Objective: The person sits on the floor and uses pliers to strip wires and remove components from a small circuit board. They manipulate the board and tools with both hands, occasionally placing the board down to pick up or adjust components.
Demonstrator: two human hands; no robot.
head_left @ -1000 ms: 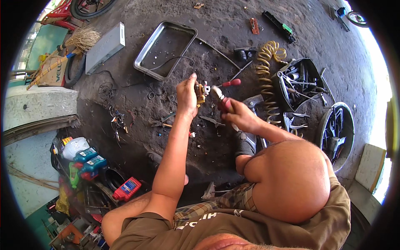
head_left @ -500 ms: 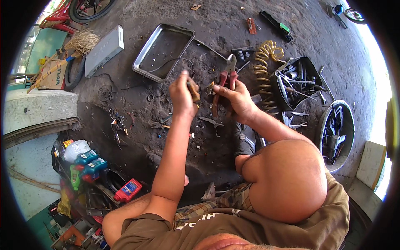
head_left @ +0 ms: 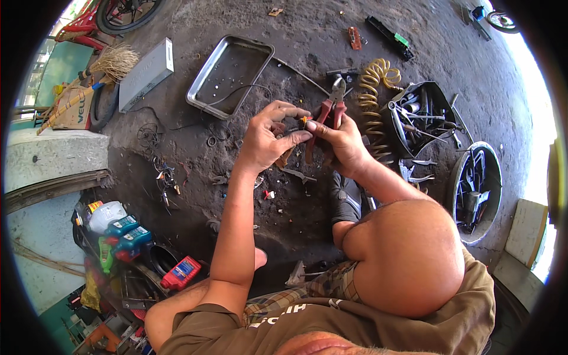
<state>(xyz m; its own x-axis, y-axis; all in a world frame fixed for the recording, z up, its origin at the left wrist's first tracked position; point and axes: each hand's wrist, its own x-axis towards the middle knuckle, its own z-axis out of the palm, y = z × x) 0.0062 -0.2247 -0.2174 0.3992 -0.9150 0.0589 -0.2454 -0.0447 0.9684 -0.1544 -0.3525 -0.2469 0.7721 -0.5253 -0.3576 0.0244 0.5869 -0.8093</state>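
My right hand [head_left: 345,145] is closed around red-handled pliers [head_left: 338,92], jaws pointing away from me. Its thumb presses against a small orange-and-dark part [head_left: 306,119]. From the left, the fingertips and thumb of my left hand [head_left: 266,137] close on that same part in a pinch. A brownish piece [head_left: 286,157] shows under my left hand; whether I hold it is hard to tell. On the dark ground below the hands lies a grey tool [head_left: 299,174], with a small white-and-red bit [head_left: 270,194] nearby.
A metal tray [head_left: 193,97] with small bits and a thin cable stands ahead. To the right are a yellow coiled hose [head_left: 371,89], a black tool bin [head_left: 393,127] and a round tub [head_left: 496,198] of tools. Bottles [head_left: 182,271] crowd the left.
My left hand has turned and opened its fingers toward the right hand, its fingertips now meeting at the small orange part. The pliers have shifted slightly to the right.
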